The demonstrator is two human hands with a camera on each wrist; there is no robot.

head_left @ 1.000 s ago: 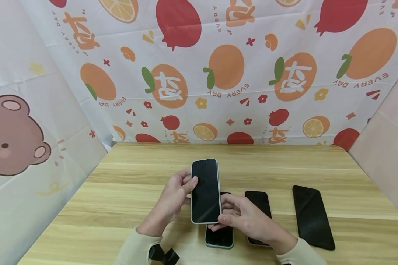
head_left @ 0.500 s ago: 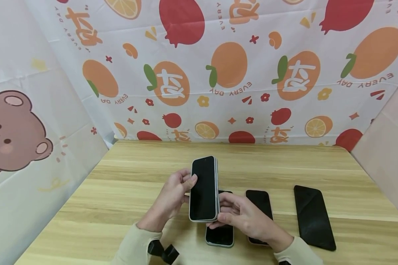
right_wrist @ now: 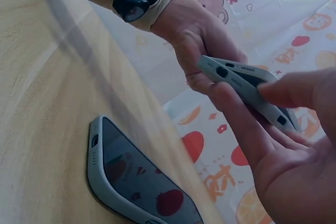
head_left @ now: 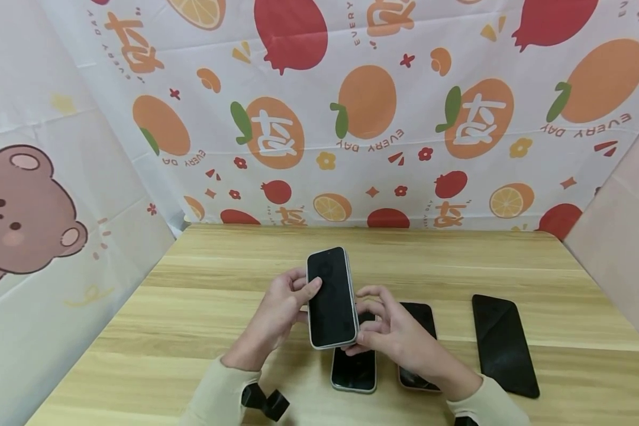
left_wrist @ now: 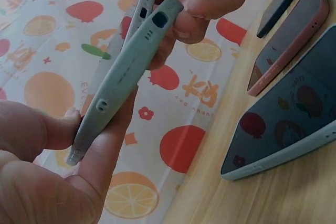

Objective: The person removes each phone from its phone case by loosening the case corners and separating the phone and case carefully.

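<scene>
A phone (head_left: 331, 307) with a black screen is held above the table, tilted with its top toward the left. In the left wrist view one end of it stands out of a pale green phone case (left_wrist: 123, 77), with a wedge-shaped gap between the two. My left hand (head_left: 277, 305) grips phone and case by the left side, thumb over the screen's edge. At the lower right corner my right hand (head_left: 402, 340) pinches the case, its thumb at the gap in the right wrist view. The case's back is hidden.
Directly below lies a pale-cased phone (head_left: 354, 374), partly covered by the held one. Right of it is a pink-cased phone (left_wrist: 294, 40), then a larger black device (head_left: 506, 349). The wooden table (head_left: 191, 331) ends at a printed cloth backdrop (head_left: 309, 136).
The held phone's lower end has swung right and up slightly. My right hand's fingers have spread and moved a little right; my left thumb has slid slightly further over the screen.
</scene>
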